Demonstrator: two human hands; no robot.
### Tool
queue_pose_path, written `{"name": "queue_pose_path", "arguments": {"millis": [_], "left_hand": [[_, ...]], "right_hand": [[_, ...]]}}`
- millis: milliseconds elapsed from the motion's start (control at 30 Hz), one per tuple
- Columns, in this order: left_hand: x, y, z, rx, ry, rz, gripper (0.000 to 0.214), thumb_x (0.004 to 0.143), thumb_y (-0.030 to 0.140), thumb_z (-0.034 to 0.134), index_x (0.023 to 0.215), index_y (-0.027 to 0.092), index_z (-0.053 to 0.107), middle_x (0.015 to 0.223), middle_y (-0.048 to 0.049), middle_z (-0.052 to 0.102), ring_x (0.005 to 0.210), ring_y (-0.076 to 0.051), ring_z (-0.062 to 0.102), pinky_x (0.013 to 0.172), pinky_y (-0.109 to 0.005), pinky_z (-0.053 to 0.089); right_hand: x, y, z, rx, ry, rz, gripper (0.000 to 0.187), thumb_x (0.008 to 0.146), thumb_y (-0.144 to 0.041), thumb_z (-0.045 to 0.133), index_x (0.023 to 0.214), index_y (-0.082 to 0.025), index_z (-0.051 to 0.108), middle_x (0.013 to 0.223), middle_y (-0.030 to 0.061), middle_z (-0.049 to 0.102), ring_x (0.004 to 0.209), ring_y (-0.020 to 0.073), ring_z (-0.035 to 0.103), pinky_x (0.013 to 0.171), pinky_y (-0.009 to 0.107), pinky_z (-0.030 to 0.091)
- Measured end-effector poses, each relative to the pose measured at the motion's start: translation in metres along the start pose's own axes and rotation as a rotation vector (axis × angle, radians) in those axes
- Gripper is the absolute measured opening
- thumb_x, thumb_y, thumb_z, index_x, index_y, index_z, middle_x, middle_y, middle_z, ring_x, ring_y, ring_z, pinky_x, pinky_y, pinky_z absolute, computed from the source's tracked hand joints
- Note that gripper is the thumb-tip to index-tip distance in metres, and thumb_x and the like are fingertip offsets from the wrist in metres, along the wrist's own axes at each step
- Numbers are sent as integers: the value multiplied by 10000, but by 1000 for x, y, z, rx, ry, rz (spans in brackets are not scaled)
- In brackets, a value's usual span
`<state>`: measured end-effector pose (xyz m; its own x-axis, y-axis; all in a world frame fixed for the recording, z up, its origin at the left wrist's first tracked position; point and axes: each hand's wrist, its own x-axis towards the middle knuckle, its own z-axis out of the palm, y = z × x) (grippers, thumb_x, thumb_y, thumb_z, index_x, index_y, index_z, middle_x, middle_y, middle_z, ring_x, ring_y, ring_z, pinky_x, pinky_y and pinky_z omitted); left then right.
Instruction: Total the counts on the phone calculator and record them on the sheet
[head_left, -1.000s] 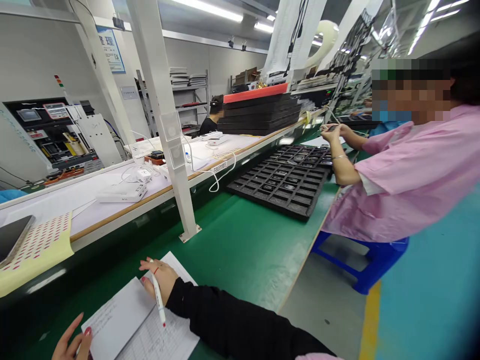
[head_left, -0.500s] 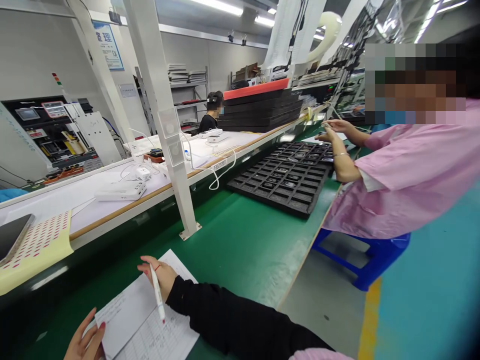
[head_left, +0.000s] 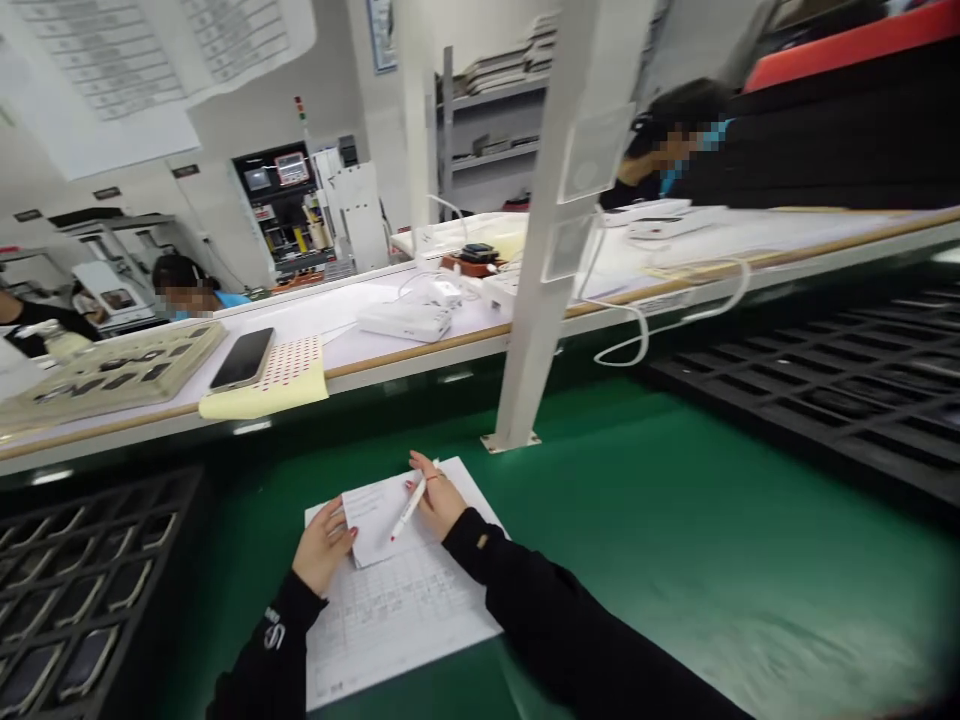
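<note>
My left hand is closed at the left edge of a small sheet of paper, its thumb on top of it. This sheet lies over the upper part of a larger white form with a printed grid and handwriting. My right hand grips a white pen with a red tip, which points down and left above the small sheet. The right wrist is just over the form's upper right side.
Black compartment trays stand at left and right on the green table. A white post rises behind the form. The raised shelf holds a phone, a dotted yellow sheet and a white box. Two people are beyond.
My view has swung left, so the pink-sleeved co-worker is out of sight and the left tray appears. Both hands stay at the papers; the pen tip now sits over the small sheet.
</note>
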<state>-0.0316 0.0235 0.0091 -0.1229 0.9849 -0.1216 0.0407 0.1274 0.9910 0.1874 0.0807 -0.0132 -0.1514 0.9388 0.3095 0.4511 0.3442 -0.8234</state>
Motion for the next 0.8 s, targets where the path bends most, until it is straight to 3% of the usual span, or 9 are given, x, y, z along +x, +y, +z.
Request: {"name": "queue_pose_path", "arguments": {"millis": [100, 200, 400, 567, 800], "left_hand": [[-2, 0, -4, -75, -44, -57, 849, 551, 474, 824, 1267, 145, 508, 1179, -203, 626, 998, -324, 657, 778, -411, 563], [-1, -2, -10, -146, -56, -65, 869, 586, 507, 808, 1313, 182, 460, 1283, -194, 566, 1076, -322, 623, 811, -393, 555], [0, -2, -11, -198, -88, -68, 833, 610, 480, 809, 1308, 176, 471, 1248, -181, 595, 1075, -312, 623, 825, -390, 550], [0, -1, -8, -167, -109, -68, 658, 667, 439, 775, 1211, 132, 566, 1135, -178, 654, 987, -299, 659, 817, -436, 552], [15, -6, -31, -6, 80, 44, 425, 767, 389, 660, 1110, 143, 617, 1058, -152, 673, 934, -244, 662, 808, -411, 544]], "right_hand": [[-3, 0, 1, -10, -43, 17, 533, 886, -358, 410, 1358, -112, 405, 927, 119, 666, 890, 258, 628, 816, 411, 497], [-6, 0, 0, 32, -43, 57, 548, 889, -422, 405, 1351, -127, 422, 710, 39, 633, 617, 201, 595, 620, 333, 491], [-10, 0, 0, 111, 90, 91, 472, 863, -441, 441, 1257, -190, 510, 730, 19, 644, 483, 135, 513, 478, 265, 412], [-12, -7, -1, 211, 130, 195, 402, 833, -471, 456, 1120, -212, 566, 781, 23, 642, 397, 99, 462, 360, 242, 397], [-12, -17, -6, 268, 218, 313, 373, 801, -465, 490, 1032, -192, 597, 608, -21, 531, 352, 97, 449, 283, 216, 378]]}}
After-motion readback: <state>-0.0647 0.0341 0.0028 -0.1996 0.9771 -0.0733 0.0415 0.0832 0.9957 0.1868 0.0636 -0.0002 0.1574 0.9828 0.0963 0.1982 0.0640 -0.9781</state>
